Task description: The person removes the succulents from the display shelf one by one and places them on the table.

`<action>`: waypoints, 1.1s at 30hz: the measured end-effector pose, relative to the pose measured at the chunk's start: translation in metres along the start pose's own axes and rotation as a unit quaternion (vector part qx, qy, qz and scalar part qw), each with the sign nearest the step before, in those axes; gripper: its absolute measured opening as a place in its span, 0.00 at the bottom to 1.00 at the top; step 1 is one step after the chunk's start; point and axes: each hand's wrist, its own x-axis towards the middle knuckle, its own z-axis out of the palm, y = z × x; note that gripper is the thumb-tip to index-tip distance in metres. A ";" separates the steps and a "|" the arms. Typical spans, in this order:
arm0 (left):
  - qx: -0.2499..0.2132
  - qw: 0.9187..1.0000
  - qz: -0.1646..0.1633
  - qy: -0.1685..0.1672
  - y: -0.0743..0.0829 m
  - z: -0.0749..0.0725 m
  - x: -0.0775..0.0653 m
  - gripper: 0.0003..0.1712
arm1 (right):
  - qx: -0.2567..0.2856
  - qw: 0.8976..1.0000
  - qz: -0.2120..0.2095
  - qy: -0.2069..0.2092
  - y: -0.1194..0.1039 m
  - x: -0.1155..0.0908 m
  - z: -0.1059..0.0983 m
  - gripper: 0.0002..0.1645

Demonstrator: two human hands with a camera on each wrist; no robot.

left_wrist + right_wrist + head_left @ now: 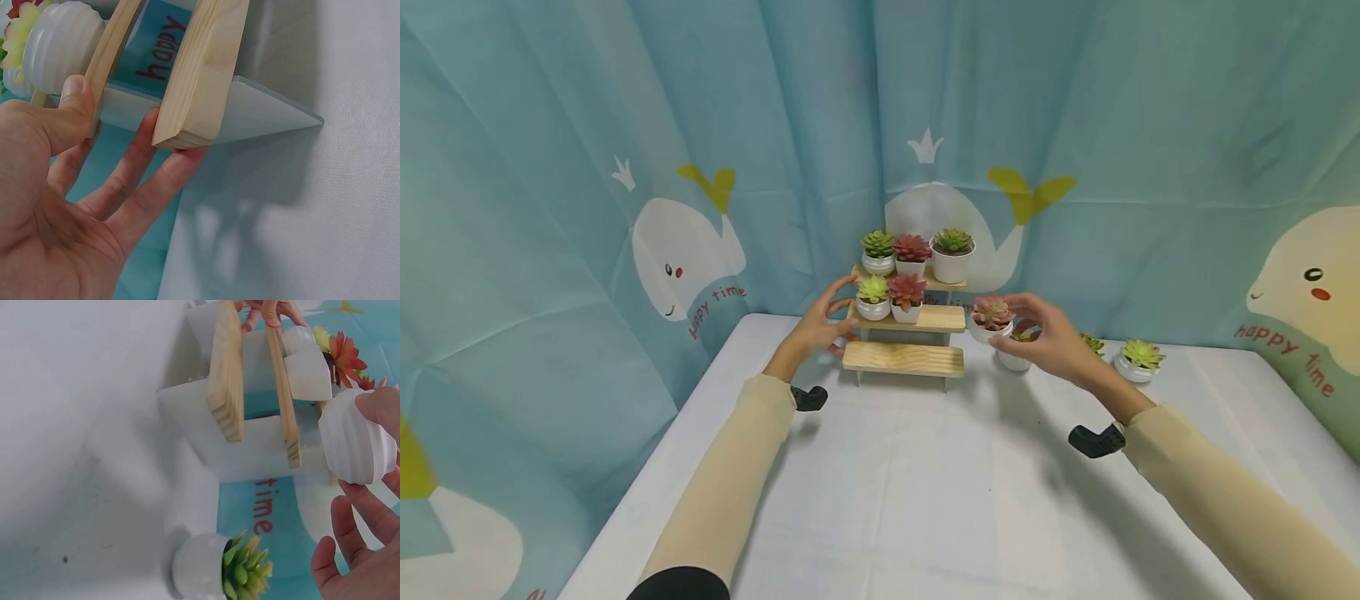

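A three-tier wooden stand (904, 359) with white side panels stands at the back of the table. My left hand (817, 327) holds its left end, the thumb (76, 94) on the middle board and fingertips against the bottom board's end. My right hand (1051, 340) grips a pink succulent (992, 313) in a ribbed white pot (355, 439), raised beside the middle tier's right end. On the middle tier's left half sit a yellow-green succulent (873, 297) and a red succulent (906, 298). The top tier bears two green succulents and a red succulent (912, 253).
On the table behind my right hand, a potted green succulent (247, 565) stands close to the stand. Farther right are a yellow-green succulent (1138, 360) and another, partly hidden by the hand. A blue whale-print curtain (820, 167) hangs behind the white-covered table (925, 483).
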 end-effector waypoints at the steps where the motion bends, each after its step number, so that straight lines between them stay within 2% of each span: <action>1: 0.002 1.000 0.000 0.001 0.000 0.000 0.000 0.46 | 0.000 1.000 -0.003 0.001 0.001 -0.002 0.000 0.35; 16: 0.002 1.000 0.011 -0.007 0.003 0.003 -0.002 0.45 | 0.001 1.000 -0.002 -0.001 0.009 -0.021 0.000 0.35; 21: -0.003 1.000 0.011 -0.011 0.001 0.004 -0.002 0.46 | 0.000 1.000 0.000 0.001 0.012 -0.035 0.000 0.36; 33: -0.006 1.000 0.013 -0.006 0.001 0.001 -0.003 0.46 | -0.012 0.999 0.041 0.008 0.040 -0.062 0.008 0.39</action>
